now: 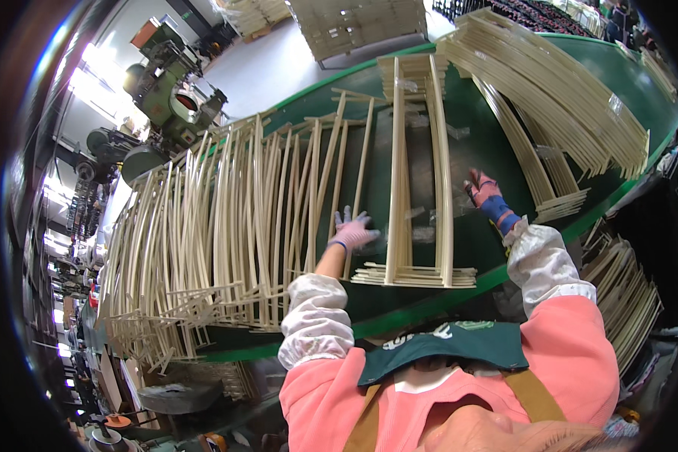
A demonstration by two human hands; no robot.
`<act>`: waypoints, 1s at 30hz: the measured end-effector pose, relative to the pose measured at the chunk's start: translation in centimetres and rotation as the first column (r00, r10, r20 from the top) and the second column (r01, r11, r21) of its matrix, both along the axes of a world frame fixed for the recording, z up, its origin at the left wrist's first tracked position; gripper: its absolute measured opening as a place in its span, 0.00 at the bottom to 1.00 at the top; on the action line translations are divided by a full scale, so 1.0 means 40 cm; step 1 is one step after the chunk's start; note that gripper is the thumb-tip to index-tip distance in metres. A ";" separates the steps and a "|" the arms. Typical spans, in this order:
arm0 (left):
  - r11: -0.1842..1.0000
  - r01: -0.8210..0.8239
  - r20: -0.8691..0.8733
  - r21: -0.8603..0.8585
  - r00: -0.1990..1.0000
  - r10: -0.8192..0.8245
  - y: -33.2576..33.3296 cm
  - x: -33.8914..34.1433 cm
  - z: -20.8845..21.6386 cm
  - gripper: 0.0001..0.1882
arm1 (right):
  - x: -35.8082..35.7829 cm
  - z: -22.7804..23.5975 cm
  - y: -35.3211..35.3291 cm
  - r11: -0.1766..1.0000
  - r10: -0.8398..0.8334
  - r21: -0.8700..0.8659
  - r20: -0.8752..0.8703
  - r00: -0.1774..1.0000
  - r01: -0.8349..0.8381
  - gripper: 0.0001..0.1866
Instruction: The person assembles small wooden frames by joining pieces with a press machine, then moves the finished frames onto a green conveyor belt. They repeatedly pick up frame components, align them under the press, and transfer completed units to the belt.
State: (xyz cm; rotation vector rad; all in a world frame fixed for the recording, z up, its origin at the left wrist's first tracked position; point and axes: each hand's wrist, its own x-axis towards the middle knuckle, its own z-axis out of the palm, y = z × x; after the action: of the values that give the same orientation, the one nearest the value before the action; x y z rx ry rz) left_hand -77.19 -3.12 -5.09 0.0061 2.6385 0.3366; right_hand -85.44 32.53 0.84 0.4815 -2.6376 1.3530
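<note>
Left hand (352, 230) (gloved) flat with fingers spread, right hand (484, 190) open too, flanking stacked pale frames (416, 177) on green table (474, 241).

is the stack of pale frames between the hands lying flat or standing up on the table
Lying flat. The frame stack rests along the green table, its long rails level on the surface, with the left hand and right hand either side.

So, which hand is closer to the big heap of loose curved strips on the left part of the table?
Left. The left hand lies flat by the heap, at its right edge. The right hand is far across, beyond the stacked frames.
</note>
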 end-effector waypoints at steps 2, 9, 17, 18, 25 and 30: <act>0.927 -0.151 0.164 0.343 0.981 0.100 -0.015 0.006 0.067 0.39 | 0.100 0.093 0.004 0.988 0.019 0.144 -0.466 0.885 0.055 0.17; 0.052 0.064 -0.081 0.997 0.886 0.456 -0.035 0.245 0.239 0.41 | 0.425 0.177 -0.155 0.560 0.749 0.661 -0.146 0.646 -0.500 0.13; 0.168 0.247 -0.270 0.954 0.473 0.838 0.282 0.466 0.230 0.32 | 0.381 0.232 -0.117 0.372 0.864 0.696 -0.018 0.503 -0.614 0.14; 0.247 0.204 -0.316 0.947 0.464 0.828 0.322 0.467 0.225 0.33 | 0.376 0.259 -0.104 0.346 0.872 0.696 0.008 0.489 -0.629 0.15; 0.584 0.181 -0.611 0.791 0.259 0.748 0.450 0.402 0.215 0.42 | 0.309 0.442 -0.014 0.220 0.906 0.699 0.112 0.408 -0.681 0.19; 0.201 0.413 -0.370 0.888 0.385 0.846 0.389 0.375 0.297 0.30 | 0.304 0.532 0.074 0.424 0.862 0.722 -0.137 0.488 -0.547 0.11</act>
State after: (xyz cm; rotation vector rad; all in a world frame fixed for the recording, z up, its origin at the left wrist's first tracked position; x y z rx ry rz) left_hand -62.19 12.42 6.80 0.1170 2.5827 2.9778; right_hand -73.29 35.49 22.12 1.9947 -2.3311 0.2445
